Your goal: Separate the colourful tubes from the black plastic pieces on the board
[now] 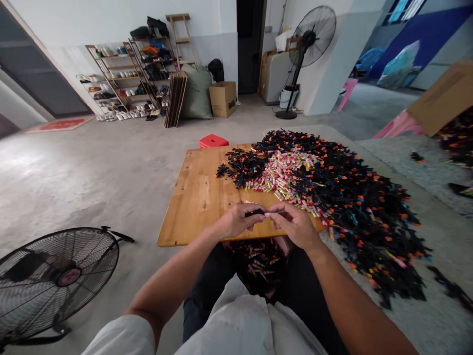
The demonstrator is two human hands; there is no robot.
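Observation:
Close together over the near edge of a wooden board (199, 197), both my hands are closed in a pinch. A small black plastic piece (255, 213) is held in the fingers of my left hand (236, 220). Its far end meets the fingertips of my right hand (295, 224), where a tiny pinkish bit shows; the fingers hide most of what they pinch. Beyond the hands lies a heap of small tubes (284, 170) in pink, white and yellow-green wrapping. Around it spreads a large pile of black plastic pieces (354, 197) with orange bits.
Below the board, between my knees, a dark container's contents (258, 264) include more wrapped tubes. A fan (68, 276) stands at the left, a red stool (213, 141) behind the board. Farther back are shoe racks (121, 79), a cardboard box (222, 98) and a standing fan (308, 39).

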